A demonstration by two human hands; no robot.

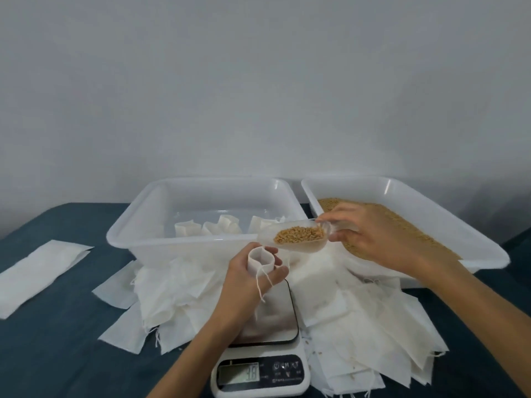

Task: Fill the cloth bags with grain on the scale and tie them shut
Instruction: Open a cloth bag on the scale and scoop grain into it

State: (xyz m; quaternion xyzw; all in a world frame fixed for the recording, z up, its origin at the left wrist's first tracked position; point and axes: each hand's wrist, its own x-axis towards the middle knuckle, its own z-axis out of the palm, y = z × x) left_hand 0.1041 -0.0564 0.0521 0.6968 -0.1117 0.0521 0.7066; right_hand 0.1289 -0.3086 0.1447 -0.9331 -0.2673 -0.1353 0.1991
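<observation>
My left hand is raised in front of me, forearm coming up from the lower edge, fingers and thumb curled round the neck of a small cloth bag so its mouth stays open and faces up. My right hand reaches in from the right, wrist bent inward, fingertips pinching the handle of a clear plastic scoop held just above and to the right of my left hand

Cloth bags: plain white. Grain: golden-brown. Scoop: clear. Both tubs: translucent white. Scale: white, steel platform. Tablecloth: dark teal.
</observation>
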